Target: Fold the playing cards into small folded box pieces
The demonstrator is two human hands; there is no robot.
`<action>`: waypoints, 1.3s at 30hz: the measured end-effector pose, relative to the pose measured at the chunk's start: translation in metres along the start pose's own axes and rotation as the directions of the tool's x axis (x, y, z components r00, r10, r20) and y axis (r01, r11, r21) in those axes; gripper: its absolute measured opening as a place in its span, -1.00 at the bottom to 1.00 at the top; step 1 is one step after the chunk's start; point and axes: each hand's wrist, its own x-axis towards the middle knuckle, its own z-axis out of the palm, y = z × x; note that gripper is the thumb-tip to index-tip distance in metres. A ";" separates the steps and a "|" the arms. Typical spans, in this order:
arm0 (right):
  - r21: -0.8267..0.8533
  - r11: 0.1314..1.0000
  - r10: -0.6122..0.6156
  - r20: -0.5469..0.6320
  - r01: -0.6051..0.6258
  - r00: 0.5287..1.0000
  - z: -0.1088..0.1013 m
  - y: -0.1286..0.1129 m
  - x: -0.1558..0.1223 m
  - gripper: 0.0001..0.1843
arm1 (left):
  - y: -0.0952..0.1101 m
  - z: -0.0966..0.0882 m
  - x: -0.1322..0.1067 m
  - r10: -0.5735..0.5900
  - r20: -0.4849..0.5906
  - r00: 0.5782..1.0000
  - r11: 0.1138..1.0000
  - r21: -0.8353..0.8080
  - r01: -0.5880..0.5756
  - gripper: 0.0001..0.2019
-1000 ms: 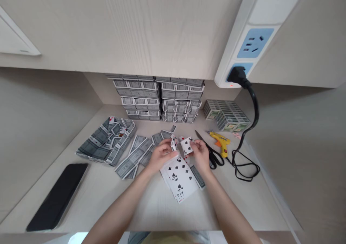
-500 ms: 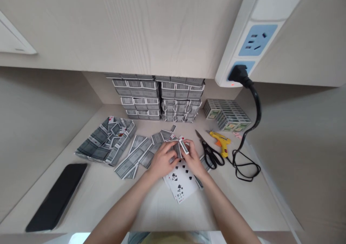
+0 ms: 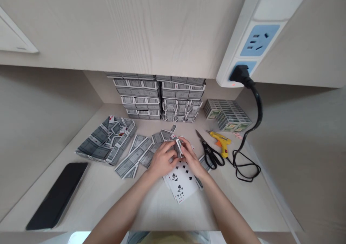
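Observation:
Between my two hands is a small folded playing card [image 3: 178, 149], its grey patterned back and white edge showing. My left hand [image 3: 163, 159] grips its left side with bent fingers. On the other side my right hand [image 3: 190, 158] presses fingers and thumb against it. Some fingertips are hidden behind the card. Loose spade cards [image 3: 183, 182] lie face up under my hands. Just left of them, grey-backed cards joined in strips [image 3: 134, 158] spread over the desk.
A box made of cards [image 3: 106, 141] holds folded pieces at left, behind a black phone [image 3: 58, 195]. Stacked card boxes [image 3: 142, 92] stand at the back. Black scissors [image 3: 212, 155], a yellow glue gun [image 3: 222, 142] with its cord, and packed card decks [image 3: 229, 114] lie right.
The raised flap of the folded card now lies pressed down. My right fingers have closed in over it, while my left hand stays nearly in place.

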 end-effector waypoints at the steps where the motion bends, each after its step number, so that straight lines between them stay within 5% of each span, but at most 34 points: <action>1: 0.022 1.000 0.010 0.002 -0.010 1.000 0.000 0.001 0.000 -0.53 | 0.000 0.000 0.000 -0.006 -0.016 1.000 1.000 -0.012 0.006 -0.93; 7: 0.151 0.988 0.037 0.030 -0.041 0.999 0.000 0.005 0.000 -0.48 | -0.001 -0.001 0.000 -0.024 -0.080 0.997 0.999 -0.032 0.021 -0.94; 16: -0.052 0.998 -0.036 -0.102 0.031 0.994 0.001 0.019 0.003 -0.47 | -0.001 0.001 0.000 -0.006 -0.127 0.992 1.000 -0.007 0.005 -0.91; 23: -0.087 0.995 -0.058 -0.093 0.050 0.994 0.001 0.018 0.002 -0.47 | 0.000 0.001 -0.001 -0.009 -0.140 0.990 1.000 0.015 0.011 -0.91; 39: 0.285 0.948 0.116 0.097 -0.139 0.988 0.003 -0.001 0.000 -0.53 | -0.001 0.000 -0.001 0.072 -0.113 0.991 0.994 0.087 -0.062 -0.92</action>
